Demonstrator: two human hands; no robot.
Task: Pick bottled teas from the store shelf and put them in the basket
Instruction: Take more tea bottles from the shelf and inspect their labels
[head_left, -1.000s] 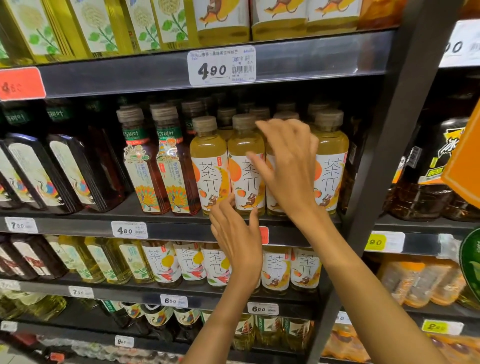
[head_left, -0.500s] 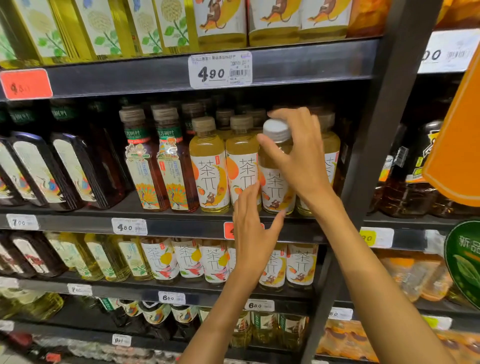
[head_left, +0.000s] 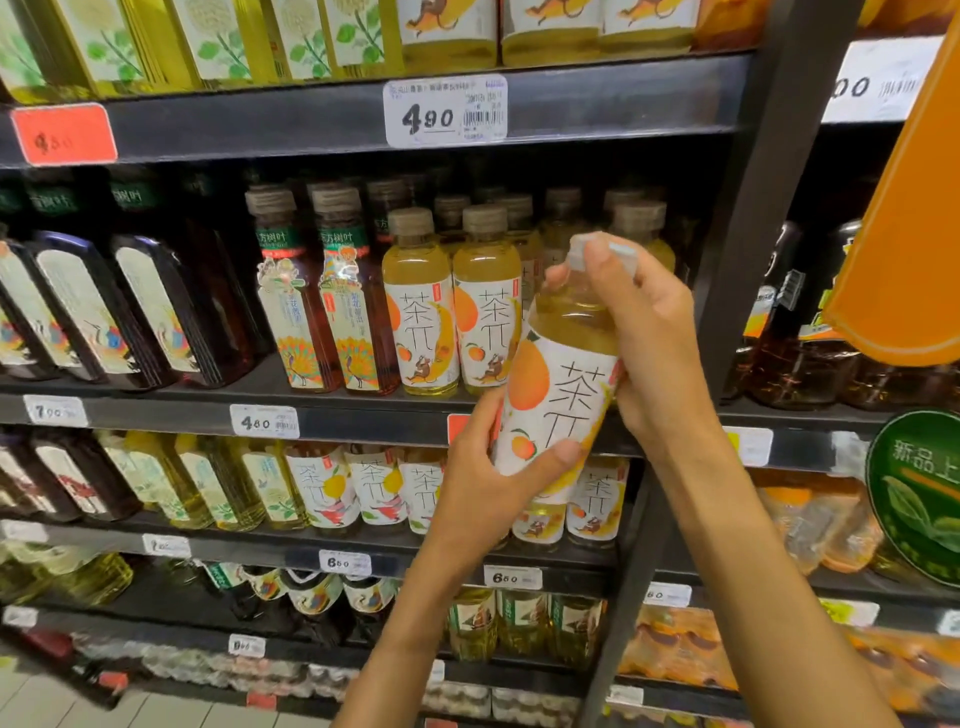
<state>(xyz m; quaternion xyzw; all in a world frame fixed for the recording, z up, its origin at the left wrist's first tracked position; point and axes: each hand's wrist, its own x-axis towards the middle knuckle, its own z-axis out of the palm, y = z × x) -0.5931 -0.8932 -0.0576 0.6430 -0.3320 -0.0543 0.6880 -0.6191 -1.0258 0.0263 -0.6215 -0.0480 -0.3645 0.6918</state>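
Note:
A yellow tea bottle (head_left: 558, 387) with a white label showing an orange fruit is off the shelf, tilted in front of the middle shelf's edge. My right hand (head_left: 641, 343) grips its neck and upper side, fingers over the pale cap. My left hand (head_left: 491, 480) clasps its lower part from below. Two matching yellow tea bottles (head_left: 454, 322) stand upright on the middle shelf (head_left: 363, 418) just left of it, with more behind. No basket is in view.
Dark brown tea bottles (head_left: 322, 312) and flat dark bottles (head_left: 156, 312) fill the shelf's left side. A black upright post (head_left: 748, 208) stands right of my hands. An orange sign (head_left: 904, 249) hangs at the right. Lower shelves hold more bottles.
My right hand lifted the yellow bottle out of the row and pulled it toward me and down. My left hand rose and closed around the bottle's lower part.

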